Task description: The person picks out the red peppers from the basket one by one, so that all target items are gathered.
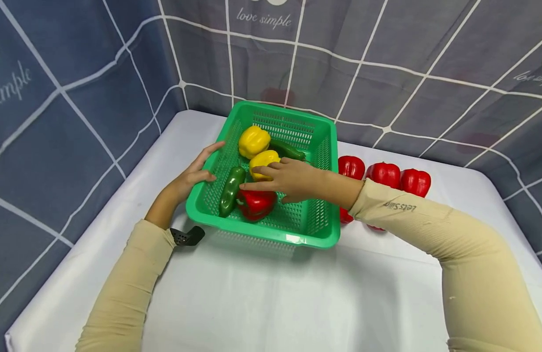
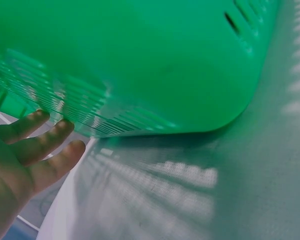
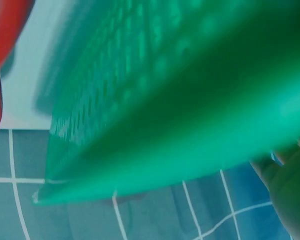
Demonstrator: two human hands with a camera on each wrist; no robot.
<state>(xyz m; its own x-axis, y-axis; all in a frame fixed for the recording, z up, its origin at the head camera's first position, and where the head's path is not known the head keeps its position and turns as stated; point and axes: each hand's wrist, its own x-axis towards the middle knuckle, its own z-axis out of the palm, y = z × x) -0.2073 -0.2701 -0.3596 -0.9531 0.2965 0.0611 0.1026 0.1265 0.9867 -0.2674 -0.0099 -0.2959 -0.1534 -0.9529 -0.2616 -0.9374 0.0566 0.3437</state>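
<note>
A green slotted plastic basket (image 1: 253,229) stands on the white-covered table. My left hand (image 1: 189,178) rests at its left rim, fingers spread; in the left wrist view the fingertips lie against the slotted outer wall. My right hand (image 1: 299,181) reaches over the right rim into the basket, fingers extended above a yellow bell pepper (image 1: 263,161) and a red bell pepper (image 1: 258,206). Another yellow bell pepper (image 1: 254,142) sits behind. A cucumber (image 1: 231,193) lies along the left side, and a long green pepper (image 1: 288,149) is partly hidden behind my right hand.
Several red bell peppers (image 1: 383,174) are on the table right of the basket, some partly covered by my right forearm. A dark grid-patterned curtain (image 1: 341,83) hangs behind and to the left. A black wrist device (image 1: 189,236) is at my left wrist.
</note>
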